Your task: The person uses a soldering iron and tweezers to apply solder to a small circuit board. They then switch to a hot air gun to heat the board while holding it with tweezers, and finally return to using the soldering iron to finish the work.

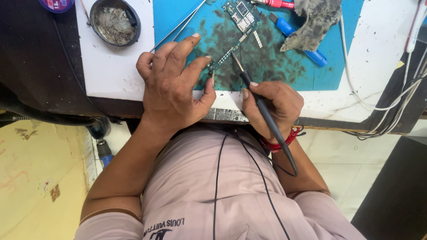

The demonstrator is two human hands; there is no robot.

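Observation:
A small green circuit board (pixel 238 20) lies on a stained blue work mat (pixel 187 13) near the bench's front edge. My left hand (pixel 173 84) rests on the mat and pins the board's narrow lower end with its fingertips. My right hand (pixel 271 106) grips a black soldering iron (pixel 264 111) like a pen. Its metal tip touches the narrow part of the board, just right of my left fingers. The iron's black cord runs down over my pink shirt.
A round tin of dirty residue (pixel 115 21) sits at the back left. Metal tweezers (pixel 178 26), a blue-handled tool (pixel 300 40), a red-handled tool (pixel 275 3) and a grey rag (pixel 313 20) lie on the mat. White cables (pixel 378 106) trail at the right.

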